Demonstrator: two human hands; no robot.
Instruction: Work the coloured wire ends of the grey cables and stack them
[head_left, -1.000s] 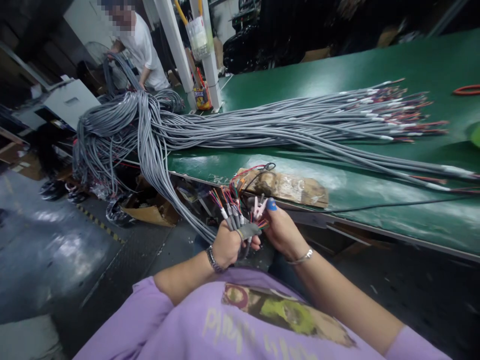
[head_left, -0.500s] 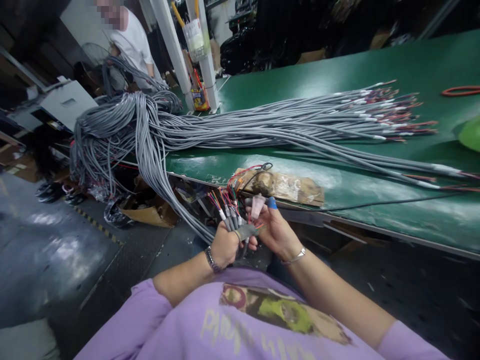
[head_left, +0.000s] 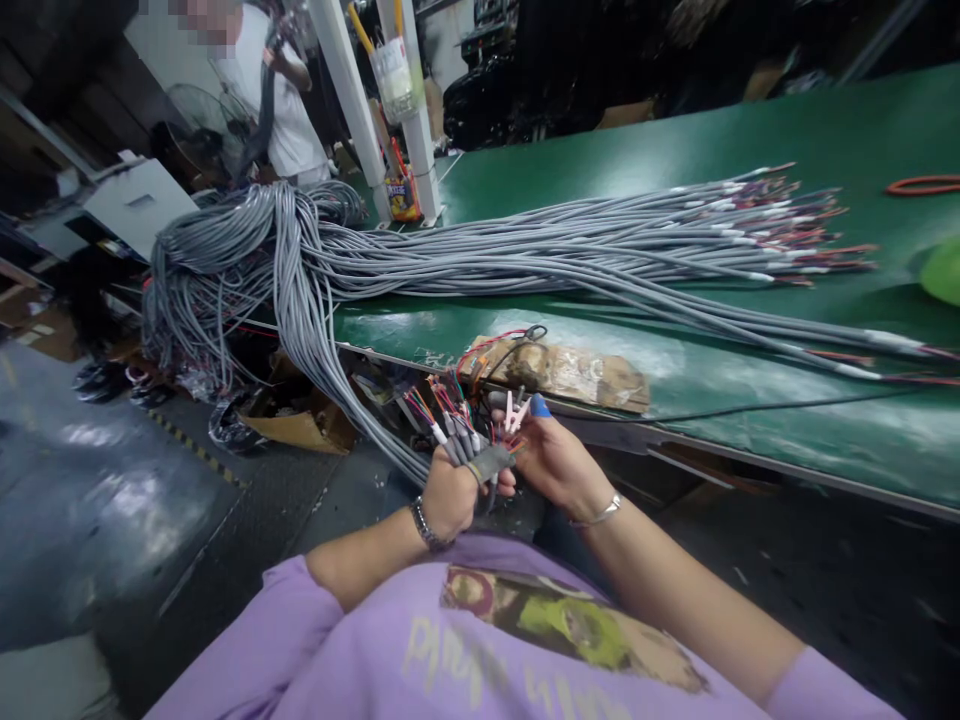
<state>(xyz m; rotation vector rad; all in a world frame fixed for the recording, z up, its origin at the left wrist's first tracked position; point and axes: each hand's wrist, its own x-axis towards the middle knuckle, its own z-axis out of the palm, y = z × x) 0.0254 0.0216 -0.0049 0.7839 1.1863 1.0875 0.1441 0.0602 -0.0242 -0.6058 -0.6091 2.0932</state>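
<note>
My left hand (head_left: 452, 492) is closed around a bunch of grey cables (head_left: 405, 455), just in front of the bench edge. Above the fist, the stripped ends fan out as thin coloured wires (head_left: 439, 402) with white sleeves at their base. A grey cover wraps the left thumb, which points toward the other hand. Beside it, my right hand (head_left: 559, 462) has its fingers closed on a small pale pink clip (head_left: 514, 412), its two arms showing as a V. Blue wrapping covers the right thumb tip. Reddish wires lie between the hands; fingers partly hide them.
A long bundle of grey cables (head_left: 525, 245) lies along the green bench (head_left: 750, 400). Near the edge sits a taped wooden block (head_left: 577, 375) with wires. Cardboard boxes (head_left: 300, 425) stand below. Across the bench, a person in white (head_left: 292, 120) handles cables.
The pink clip has turned and now shows two spread arms. My hands stay close together, with the wire ends tilted slightly left. The person behind has raised a bundle of cables.
</note>
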